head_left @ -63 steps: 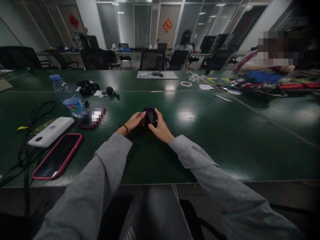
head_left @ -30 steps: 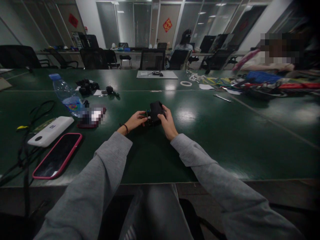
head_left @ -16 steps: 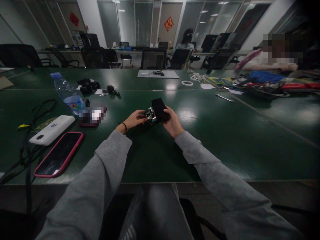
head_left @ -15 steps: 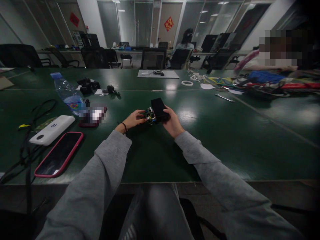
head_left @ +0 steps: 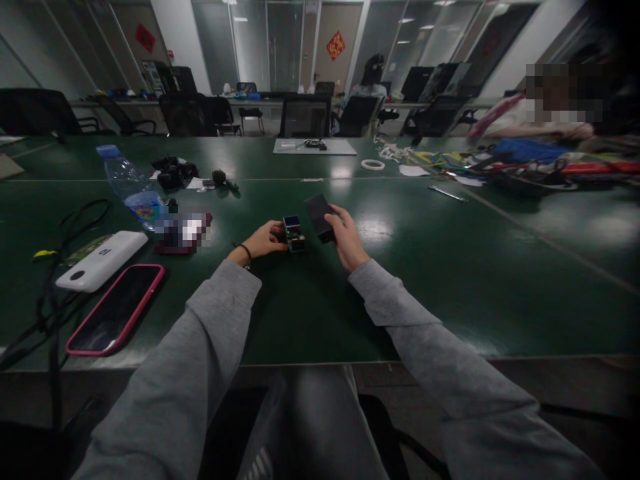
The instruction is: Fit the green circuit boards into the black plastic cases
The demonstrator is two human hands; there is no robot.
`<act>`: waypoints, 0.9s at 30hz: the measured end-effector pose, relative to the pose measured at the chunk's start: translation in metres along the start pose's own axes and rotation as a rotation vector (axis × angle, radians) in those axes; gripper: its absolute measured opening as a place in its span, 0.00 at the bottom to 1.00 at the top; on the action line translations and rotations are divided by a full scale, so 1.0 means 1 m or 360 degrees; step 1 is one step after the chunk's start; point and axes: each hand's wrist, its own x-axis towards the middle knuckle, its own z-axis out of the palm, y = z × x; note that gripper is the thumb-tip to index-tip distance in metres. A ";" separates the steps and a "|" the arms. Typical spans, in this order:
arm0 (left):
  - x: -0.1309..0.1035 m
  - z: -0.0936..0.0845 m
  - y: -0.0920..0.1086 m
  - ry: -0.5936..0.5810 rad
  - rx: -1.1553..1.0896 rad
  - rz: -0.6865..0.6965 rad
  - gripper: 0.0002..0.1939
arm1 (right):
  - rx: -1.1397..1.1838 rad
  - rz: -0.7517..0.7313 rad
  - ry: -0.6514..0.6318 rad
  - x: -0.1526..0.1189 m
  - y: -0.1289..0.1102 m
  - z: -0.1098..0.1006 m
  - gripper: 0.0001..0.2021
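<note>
Near the middle of the green table (head_left: 430,280), my left hand (head_left: 265,241) grips a small circuit board assembly (head_left: 295,235) by its left side, between thumb and fingers. A dark screen shows on its upper part. To its right, my right hand (head_left: 346,235) is closed on a black box (head_left: 319,217), which is tilted. A narrow gap separates the box from the board assembly. Part of the box's right side is hidden by my fingers.
At left lie a phone with a pink rim (head_left: 117,310), a white power bank (head_left: 103,261), black cables and a leaning plastic bottle (head_left: 135,190). A white tape ring (head_left: 373,165) and a metal tool (head_left: 448,194) lie further back. A person sits at back right beside tangled wires.
The black box and the board assembly have come apart, leaving a gap between them. The board has turned, so its dark screen now shows.
</note>
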 end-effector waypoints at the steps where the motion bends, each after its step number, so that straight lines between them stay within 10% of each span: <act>1: 0.000 0.000 0.001 -0.0002 0.0008 -0.0016 0.37 | -0.0214 -0.0121 0.0068 0.001 0.004 -0.001 0.28; 8: 0.000 0.001 0.002 0.0006 -0.0052 -0.0034 0.36 | -0.1127 -0.0474 -0.0013 -0.010 0.017 -0.001 0.29; 18: 0.005 -0.001 -0.007 -0.0011 -0.0183 -0.0035 0.34 | -0.0819 -0.0516 0.0250 -0.002 0.008 -0.011 0.21; 27: -0.001 0.001 0.008 0.0041 -0.0104 -0.0138 0.26 | -0.0918 -0.0459 0.0057 -0.001 0.026 -0.007 0.23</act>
